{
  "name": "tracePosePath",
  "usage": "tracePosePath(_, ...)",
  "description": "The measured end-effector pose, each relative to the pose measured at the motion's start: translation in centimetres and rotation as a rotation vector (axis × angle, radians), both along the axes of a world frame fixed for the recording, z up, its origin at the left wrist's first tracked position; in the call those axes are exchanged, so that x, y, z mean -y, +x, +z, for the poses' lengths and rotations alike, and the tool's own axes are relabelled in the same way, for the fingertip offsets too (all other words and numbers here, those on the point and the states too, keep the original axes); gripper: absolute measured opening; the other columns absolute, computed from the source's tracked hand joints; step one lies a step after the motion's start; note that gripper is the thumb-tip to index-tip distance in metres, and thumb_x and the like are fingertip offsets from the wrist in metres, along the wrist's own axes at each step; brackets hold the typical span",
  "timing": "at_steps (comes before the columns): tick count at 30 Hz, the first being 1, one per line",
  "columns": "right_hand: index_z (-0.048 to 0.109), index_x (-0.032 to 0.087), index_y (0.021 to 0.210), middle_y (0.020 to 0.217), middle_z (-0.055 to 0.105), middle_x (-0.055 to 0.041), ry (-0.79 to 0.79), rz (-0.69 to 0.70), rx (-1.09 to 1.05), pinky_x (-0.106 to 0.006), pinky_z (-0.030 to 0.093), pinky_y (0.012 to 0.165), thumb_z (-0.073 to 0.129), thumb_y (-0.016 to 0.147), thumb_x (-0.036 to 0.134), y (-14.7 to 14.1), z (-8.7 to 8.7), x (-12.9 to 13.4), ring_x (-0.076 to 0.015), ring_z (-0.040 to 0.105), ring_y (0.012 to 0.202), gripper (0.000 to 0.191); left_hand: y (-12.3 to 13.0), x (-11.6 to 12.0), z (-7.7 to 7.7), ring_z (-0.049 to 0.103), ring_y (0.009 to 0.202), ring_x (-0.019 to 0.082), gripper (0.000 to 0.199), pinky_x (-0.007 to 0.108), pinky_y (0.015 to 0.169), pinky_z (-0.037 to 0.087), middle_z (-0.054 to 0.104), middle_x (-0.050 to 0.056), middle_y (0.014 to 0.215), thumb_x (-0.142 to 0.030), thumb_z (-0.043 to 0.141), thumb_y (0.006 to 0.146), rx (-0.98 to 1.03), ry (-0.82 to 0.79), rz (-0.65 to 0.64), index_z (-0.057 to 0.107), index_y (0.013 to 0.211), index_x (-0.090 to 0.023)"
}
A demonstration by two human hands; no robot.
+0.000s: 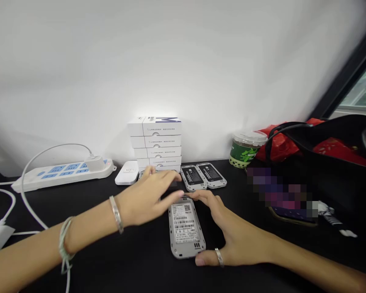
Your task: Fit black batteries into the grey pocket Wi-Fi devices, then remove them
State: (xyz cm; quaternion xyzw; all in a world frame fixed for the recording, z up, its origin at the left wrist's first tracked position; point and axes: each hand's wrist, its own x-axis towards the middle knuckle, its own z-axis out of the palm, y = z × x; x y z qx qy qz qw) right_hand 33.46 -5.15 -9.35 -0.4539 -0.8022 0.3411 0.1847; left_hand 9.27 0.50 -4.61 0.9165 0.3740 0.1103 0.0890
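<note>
An opened white device [187, 230] lies on the black table, its printed label and QR code facing up. My right hand [232, 236] spans its right side, fingertips at the top edge and thumb at the lower right corner. Just beyond the device, my left hand [154, 197] reaches in palm down, thumb tip near the device's top edge. A dark flat piece [172, 185], mostly hidden, shows between its thumb and fingers. Two more opened devices [192, 178] [211, 175] with black batteries marked 3000 lie behind; another is partly covered by my left hand.
White boxes [161, 152] are stacked against the wall, beside flat white covers [127, 173]. A power strip [64, 174] with white cables [29, 203] is at left. To the right are a green drink cup [245, 149], a partly blurred phone [288, 213] and a black bag [341, 162].
</note>
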Motion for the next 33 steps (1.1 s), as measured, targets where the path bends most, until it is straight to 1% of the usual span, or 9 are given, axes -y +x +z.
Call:
tracePosePath(3, 0.028, 0.023, 0.149, 0.15, 0.037, -0.0172, 0.004, 0.012, 0.029, -0.065, 0.029, 0.119, 0.089, 0.062, 0.054, 0.0, 0.1, 0.2, -0.0419, 0.035, 0.143, 0.111, 0.4, -2.3, 0.9, 0.063, 0.112, 0.035, 0.042, 0.054, 0.107, 0.038, 0.069, 0.013, 0.128, -0.043, 0.052, 0.097, -0.11, 0.03, 0.05, 0.054, 0.131, -0.019)
tracePosePath(7, 0.028, 0.022, 0.15, 0.153, 0.035, -0.0163, 0.011, 0.037, 0.054, -0.064, 0.029, 0.12, 0.085, 0.068, 0.052, -0.1, 0.2, 0.3, -0.0411, 0.035, 0.142, 0.104, 1.1, -4.4, 1.0, 0.063, 0.119, 0.039, 0.073, 0.05, 0.104, 0.042, 0.071, 0.019, 0.124, -0.054, 0.074, 0.08, -0.154, -0.002, 0.079, 0.053, 0.135, -0.011)
tracePosePath(10, 0.029, 0.02, 0.15, 0.15, 0.037, -0.0159, 0.004, 0.049, 0.055, -0.063, 0.028, 0.12, 0.085, 0.067, 0.05, -0.2, 0.4, 0.2, -0.0396, 0.036, 0.141, 0.105, 1.5, -4.9, 0.9, 0.066, 0.114, 0.039, 0.077, 0.051, 0.105, 0.041, 0.075, 0.018, 0.116, -0.06, 0.079, 0.073, -0.152, 0.0, 0.077, 0.059, 0.128, -0.011)
tracePosePath(15, 0.023, 0.019, 0.153, 0.155, 0.029, -0.0183, -0.04, 0.02, 0.026, -0.063, 0.025, 0.123, 0.088, 0.063, 0.053, -0.1, 0.2, 0.1, -0.0418, 0.03, 0.146, 0.115, 1.8, -3.2, 0.9, 0.063, 0.116, 0.041, 0.077, 0.058, 0.11, 0.033, 0.071, 0.019, 0.121, -0.061, 0.075, 0.074, -0.056, 0.08, 0.114, 0.058, 0.13, -0.012)
tracePosePath(18, 0.02, 0.02, 0.152, 0.157, 0.024, -0.0185, -0.059, 0.021, -0.026, -0.064, 0.018, 0.125, 0.09, 0.062, 0.052, 0.0, 0.1, 0.0, -0.0422, 0.024, 0.15, 0.119, 1.7, -1.1, 0.6, 0.062, 0.113, 0.039, 0.082, 0.053, 0.103, 0.041, 0.071, 0.013, 0.121, -0.067, 0.075, 0.071, -0.016, 0.052, 0.088, 0.056, 0.134, -0.017)
tracePosePath(21, 0.018, 0.023, 0.15, 0.156, 0.022, -0.0169, -0.077, 0.014, -0.084, -0.063, 0.019, 0.125, 0.092, 0.059, 0.047, -0.1, 0.2, 0.0, -0.0401, 0.025, 0.151, 0.12, 1.6, 0.5, -0.1, 0.062, 0.103, 0.038, 0.078, 0.051, 0.095, 0.046, 0.07, 0.012, 0.113, -0.069, 0.08, 0.067, -0.031, -0.013, 0.04, 0.065, 0.124, -0.018)
tracePosePath(27, 0.019, 0.023, 0.149, 0.156, 0.021, -0.0168, -0.08, -0.055, -0.082, -0.063, 0.024, 0.123, 0.094, 0.051, 0.045, -0.4, 0.0, 0.2, -0.0432, 0.025, 0.15, 0.125, 1.2, 0.8, -0.5, 0.059, 0.094, 0.032, 0.082, 0.049, 0.091, 0.048, 0.065, 0.008, 0.104, -0.079, 0.079, 0.066, -0.063, -0.114, -0.001, 0.071, 0.117, -0.016)
tracePosePath(30, 0.022, 0.021, 0.147, 0.153, 0.025, -0.0178, -0.044, -0.033, -0.036, -0.066, 0.023, 0.121, 0.092, 0.053, 0.044, -0.4, 0.0, 0.3, -0.0435, 0.027, 0.147, 0.12, 0.8, 1.1, -0.3, 0.058, 0.101, 0.032, 0.076, 0.043, 0.084, 0.052, 0.063, 0.009, 0.114, -0.077, 0.075, 0.073, -0.029, -0.2, 0.01, 0.07, 0.12, -0.017)
tracePosePath(33, 0.023, 0.019, 0.148, 0.152, 0.028, -0.0179, -0.017, 0.0, -0.005, -0.065, 0.023, 0.12, 0.09, 0.055, 0.043, -0.5, 0.2, 0.5, -0.0419, 0.029, 0.146, 0.116, 0.5, 2.2, -0.5, 0.057, 0.116, 0.036, 0.065, 0.049, 0.096, 0.052, 0.06, 0.011, 0.131, -0.068, 0.076, 0.08, -0.047, -0.163, -0.04, 0.072, 0.122, -0.02)
